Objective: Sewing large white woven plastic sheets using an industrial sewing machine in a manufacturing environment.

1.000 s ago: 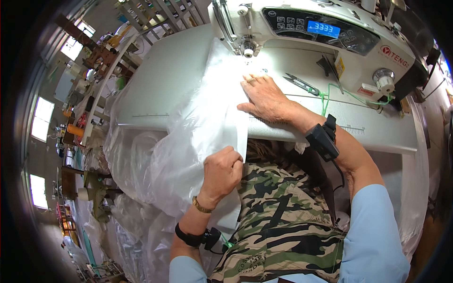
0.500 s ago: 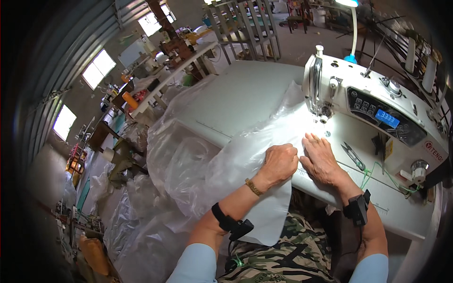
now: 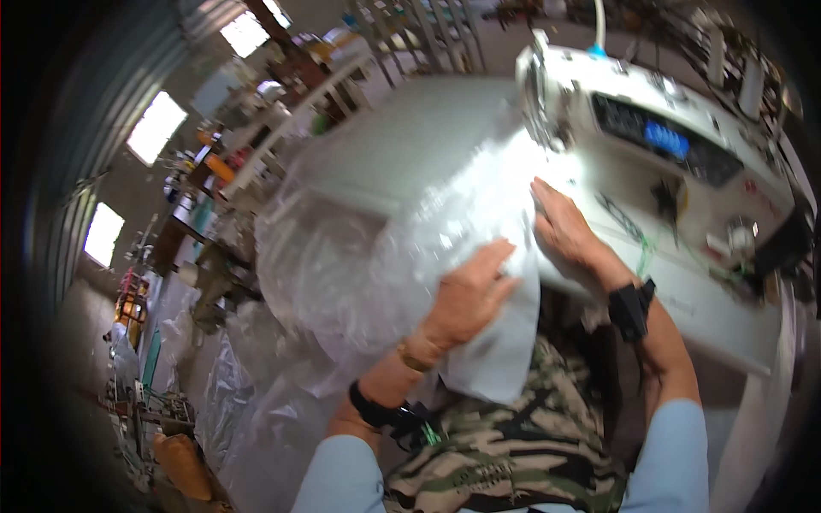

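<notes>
A translucent white plastic sheet [image 3: 410, 265] spreads over the sewing table and hangs down over its near left edge toward my lap. My left hand [image 3: 470, 295] is over the sheet, its fingers apart and slightly smeared by motion, with nothing seen gripped. My right hand [image 3: 566, 227] rests at the sheet's right edge, fingers stretched toward the brightly lit needle area. The white sewing machine [image 3: 633, 103] stands just beyond it. Glare hides how the sheet lies under the needle.
Thread snips [image 3: 623, 218] lie on the table right of my right hand, near green thread [image 3: 646, 252]. A grey slatted rack [image 3: 419, 38] stands beyond the table. More plastic sheeting [image 3: 256, 410] is heaped at the lower left.
My left hand has opened from a closed shape and drawn back toward me and left. My right hand stays near the needle. The whole view has shifted, with blur.
</notes>
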